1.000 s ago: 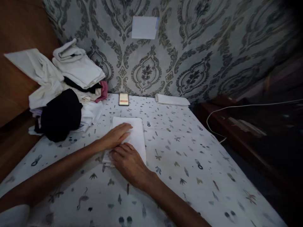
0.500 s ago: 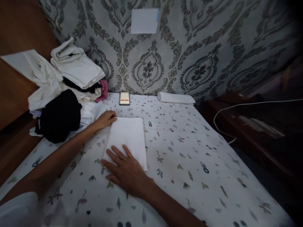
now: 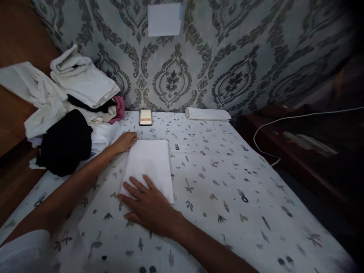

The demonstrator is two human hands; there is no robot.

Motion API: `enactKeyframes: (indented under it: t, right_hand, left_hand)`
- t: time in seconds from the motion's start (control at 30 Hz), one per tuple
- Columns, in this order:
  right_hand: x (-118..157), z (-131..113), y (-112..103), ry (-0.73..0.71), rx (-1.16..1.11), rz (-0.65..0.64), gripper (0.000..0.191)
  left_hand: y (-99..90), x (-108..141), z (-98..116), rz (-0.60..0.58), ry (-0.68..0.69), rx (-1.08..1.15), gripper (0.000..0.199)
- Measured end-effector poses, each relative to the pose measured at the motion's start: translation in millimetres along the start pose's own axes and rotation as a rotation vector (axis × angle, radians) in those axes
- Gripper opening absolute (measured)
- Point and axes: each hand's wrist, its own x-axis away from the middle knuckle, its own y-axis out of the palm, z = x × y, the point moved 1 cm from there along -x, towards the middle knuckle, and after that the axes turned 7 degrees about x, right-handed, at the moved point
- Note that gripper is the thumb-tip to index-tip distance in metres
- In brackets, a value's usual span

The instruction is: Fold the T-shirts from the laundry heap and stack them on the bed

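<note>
A folded white cloth [image 3: 150, 163] lies flat on the patterned bed sheet [image 3: 204, 212] in front of me. My right hand [image 3: 150, 208] rests palm down on its near edge, fingers spread, with the thumb side over the sheet. At the far left corner of the cloth is my left hand [image 3: 126, 141], its fingers curled in. The left fingertips are hidden, so whether they pinch the cloth's corner or the sheet does not show.
A heap of clothes, with a black garment [image 3: 66, 142] and white cloths [image 3: 85, 81], is piled on the left. By the wall lie a phone [image 3: 146, 117] and another folded white cloth [image 3: 208, 113]. A white cable [image 3: 257, 131] hangs past the bed's right edge.
The left fingers, stretched toward the cloth's corner before, are now curled in beside it. My right hand stays flat on the cloth. The whole view has shifted slightly.
</note>
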Motion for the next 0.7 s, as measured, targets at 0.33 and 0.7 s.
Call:
enactKeyframes:
  t: [0.33,0.7]
  right_hand:
    - [15.4,5.3,-7.3,0.131,0.027,0.076,0.056]
    - [23.1,6.3,-0.9,0.143,0.066,0.076,0.061]
  left_hand:
    - [38.1,-58.1,90.8,-0.147,0.104,0.134,0.03]
    - [62.5,-79.4,101.1,-0.037,-0.006,0.232,0.009]
